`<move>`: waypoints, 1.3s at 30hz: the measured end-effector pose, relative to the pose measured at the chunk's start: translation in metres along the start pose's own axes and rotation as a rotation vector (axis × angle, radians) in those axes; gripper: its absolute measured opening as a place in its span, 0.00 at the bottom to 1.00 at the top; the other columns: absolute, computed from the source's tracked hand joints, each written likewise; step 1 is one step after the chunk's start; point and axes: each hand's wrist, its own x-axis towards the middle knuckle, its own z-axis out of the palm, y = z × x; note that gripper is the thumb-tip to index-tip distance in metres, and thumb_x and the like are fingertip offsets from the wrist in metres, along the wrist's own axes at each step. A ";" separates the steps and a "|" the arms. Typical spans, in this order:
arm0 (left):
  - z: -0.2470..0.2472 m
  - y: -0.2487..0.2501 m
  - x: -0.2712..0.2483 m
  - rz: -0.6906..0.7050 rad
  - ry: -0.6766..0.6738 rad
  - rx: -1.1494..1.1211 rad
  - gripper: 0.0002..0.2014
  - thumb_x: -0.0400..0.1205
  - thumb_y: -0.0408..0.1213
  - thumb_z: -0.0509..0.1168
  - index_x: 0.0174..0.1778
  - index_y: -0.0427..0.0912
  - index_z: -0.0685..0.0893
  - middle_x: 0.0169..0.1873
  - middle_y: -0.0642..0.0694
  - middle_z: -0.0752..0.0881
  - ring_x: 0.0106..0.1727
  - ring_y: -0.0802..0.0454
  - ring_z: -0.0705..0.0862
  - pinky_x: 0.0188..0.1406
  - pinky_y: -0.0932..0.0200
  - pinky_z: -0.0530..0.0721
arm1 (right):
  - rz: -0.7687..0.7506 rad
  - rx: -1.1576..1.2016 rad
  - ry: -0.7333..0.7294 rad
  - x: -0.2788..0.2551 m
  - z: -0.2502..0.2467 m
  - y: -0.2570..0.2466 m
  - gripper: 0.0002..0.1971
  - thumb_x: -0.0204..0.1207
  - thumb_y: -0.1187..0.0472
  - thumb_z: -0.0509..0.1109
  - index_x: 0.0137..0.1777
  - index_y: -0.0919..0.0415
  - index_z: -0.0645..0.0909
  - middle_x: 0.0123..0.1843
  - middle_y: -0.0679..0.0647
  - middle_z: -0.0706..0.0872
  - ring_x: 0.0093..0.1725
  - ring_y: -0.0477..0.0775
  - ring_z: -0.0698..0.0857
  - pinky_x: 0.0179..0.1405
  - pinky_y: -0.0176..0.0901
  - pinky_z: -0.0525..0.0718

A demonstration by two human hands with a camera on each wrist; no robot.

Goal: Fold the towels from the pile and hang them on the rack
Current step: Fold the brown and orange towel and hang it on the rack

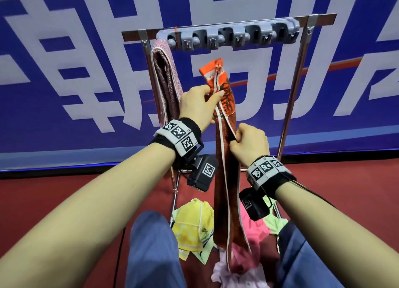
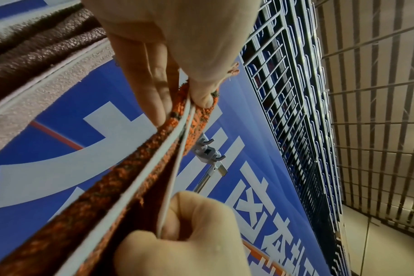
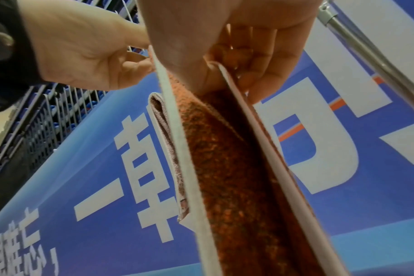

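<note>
- Counting progress, we see 1 pink towel point(image 1: 166, 76) already draped on the rack point(image 1: 237, 23); a pile point(image 1: 194, 225) waits on the floor.
- Our left hand point(image 1: 197, 106) pinches the orange towel point(image 1: 226, 179) near its top, and our right hand point(image 1: 251, 144) pinches its white edge lower down, mid-fold we'd say.
- Only the head view shows the pile; the wrist views show the towel's doubled layers up close.

Sports hall: blue banner point(image 1: 64, 50), red floor point(image 1: 64, 201) (railed stands point(image 2: 296, 93)).
</note>
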 end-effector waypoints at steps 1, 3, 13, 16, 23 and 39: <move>0.000 -0.001 0.000 -0.011 0.008 0.003 0.14 0.84 0.48 0.68 0.43 0.39 0.87 0.30 0.43 0.89 0.23 0.51 0.88 0.26 0.48 0.90 | 0.019 -0.004 0.000 0.001 -0.001 0.004 0.10 0.66 0.66 0.66 0.33 0.56 0.67 0.37 0.55 0.80 0.42 0.66 0.79 0.41 0.49 0.76; 0.000 -0.003 0.000 -0.031 0.027 0.016 0.15 0.84 0.48 0.68 0.43 0.38 0.87 0.30 0.42 0.89 0.22 0.51 0.88 0.27 0.46 0.90 | 0.049 0.011 0.050 0.001 -0.005 0.010 0.10 0.66 0.67 0.66 0.34 0.55 0.67 0.39 0.55 0.80 0.41 0.65 0.77 0.40 0.48 0.75; 0.014 -0.001 -0.002 -0.124 0.071 -0.178 0.18 0.84 0.43 0.69 0.44 0.28 0.85 0.38 0.26 0.88 0.28 0.44 0.90 0.27 0.47 0.91 | -0.089 0.269 0.047 -0.032 0.028 0.000 0.13 0.61 0.68 0.65 0.37 0.53 0.65 0.30 0.46 0.71 0.30 0.53 0.68 0.33 0.49 0.72; 0.019 0.003 -0.004 -0.155 0.046 -0.276 0.21 0.84 0.43 0.69 0.45 0.23 0.82 0.40 0.23 0.87 0.29 0.43 0.91 0.30 0.44 0.92 | 0.009 0.360 0.056 -0.030 0.037 -0.003 0.15 0.66 0.60 0.71 0.37 0.52 0.63 0.31 0.48 0.75 0.31 0.55 0.71 0.34 0.51 0.76; 0.025 0.013 -0.006 -0.231 0.026 -0.467 0.19 0.84 0.41 0.70 0.45 0.23 0.82 0.44 0.22 0.87 0.34 0.40 0.92 0.33 0.49 0.92 | 0.177 0.250 0.150 -0.007 0.034 -0.012 0.25 0.69 0.47 0.75 0.31 0.54 0.59 0.32 0.51 0.74 0.35 0.61 0.74 0.34 0.47 0.68; -0.017 -0.002 0.017 -0.316 0.228 -0.750 0.07 0.88 0.34 0.63 0.46 0.36 0.79 0.41 0.39 0.87 0.35 0.44 0.90 0.29 0.57 0.89 | 0.190 0.176 0.111 0.011 0.010 0.020 0.14 0.66 0.62 0.72 0.45 0.55 0.69 0.40 0.53 0.83 0.40 0.65 0.80 0.40 0.51 0.79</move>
